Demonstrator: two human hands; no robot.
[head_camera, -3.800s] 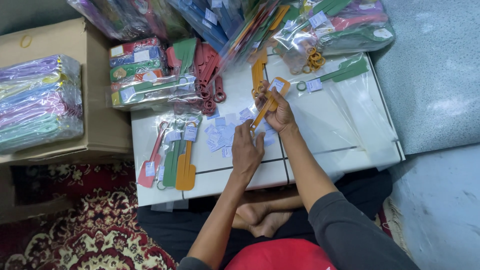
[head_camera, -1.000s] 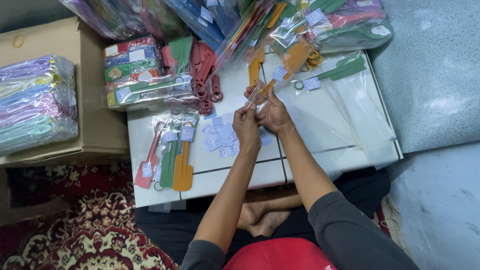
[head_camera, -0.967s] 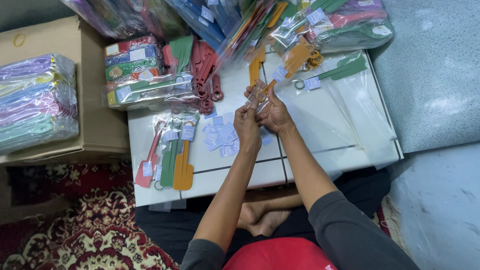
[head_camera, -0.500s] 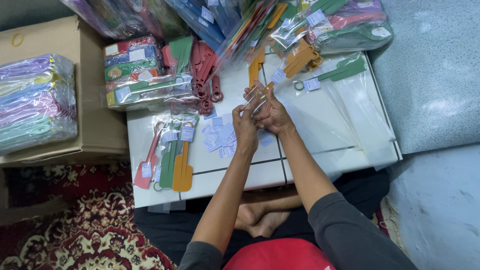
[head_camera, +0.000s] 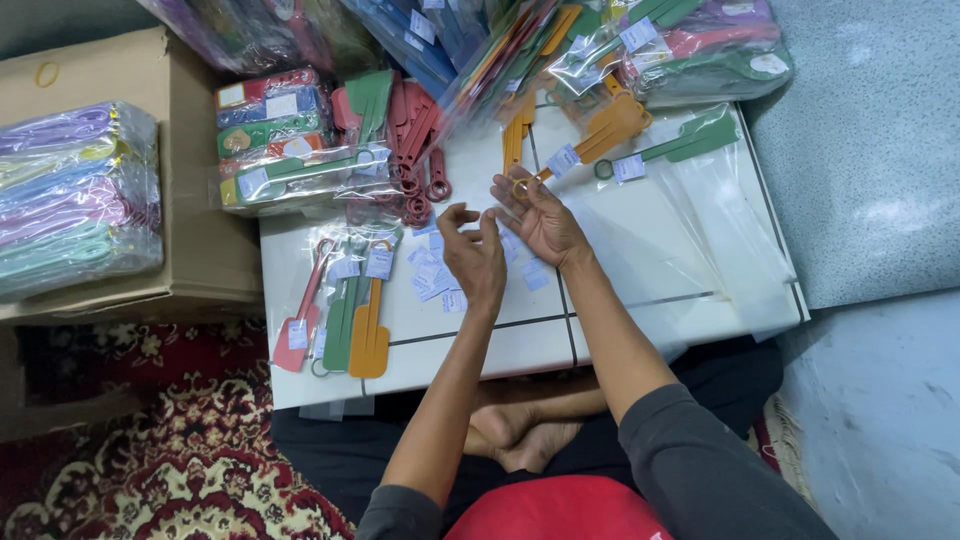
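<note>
My right hand (head_camera: 543, 218) lies palm up on the white table (head_camera: 450, 350), fingers spread, fingertips by the ring handle of an orange plastic spatula (head_camera: 598, 132) with a small white tag. My left hand (head_camera: 474, 257) hovers just left of it, fingers loosely curled and apart, holding nothing I can see. Several small white labels (head_camera: 432, 278) are scattered on the table under and beside both hands. A green spatula (head_camera: 688, 142) with a tag lies behind the orange one.
Red, green and orange tagged spatulas (head_camera: 345, 310) lie in a row at front left. Loose red spatulas (head_camera: 415, 140) and bagged bundles (head_camera: 290, 150) sit behind. Clear sleeves (head_camera: 720, 230) cover the right. A cardboard box (head_camera: 195, 200) with wrapped packs stands left.
Both hands were together holding the orange spatula in front of me. Now the spatula lies on the table farther back and the hands have come apart, fingers spread.
</note>
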